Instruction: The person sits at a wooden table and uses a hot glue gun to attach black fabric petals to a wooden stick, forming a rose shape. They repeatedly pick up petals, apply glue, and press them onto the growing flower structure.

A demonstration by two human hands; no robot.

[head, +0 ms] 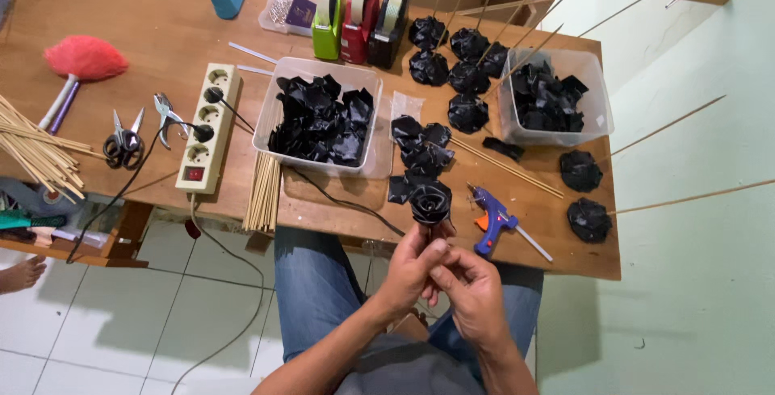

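While both hands work close together above the lap, the left hand (412, 270) and the right hand (472, 286) are closed around the base of a black rose (430, 201), which stands upright just past the near edge of the wooden table (129, 23). Its petals already look wrapped into a full bloom, so this flower seems nearly done; whether a stick is in it I cannot tell, as the fingers hide the base. A good share of the work appears finished: a cluster of finished roses on sticks (460, 60) lies at the far side, and two more roses (583, 193) rest near the right edge. Plenty seems left, though. The clear tub (319, 116) holds many loose black petals, a second tub (553, 96) holds more, and a bundle of bare sticks (262, 193) waits beside the blue glue gun (492, 217).
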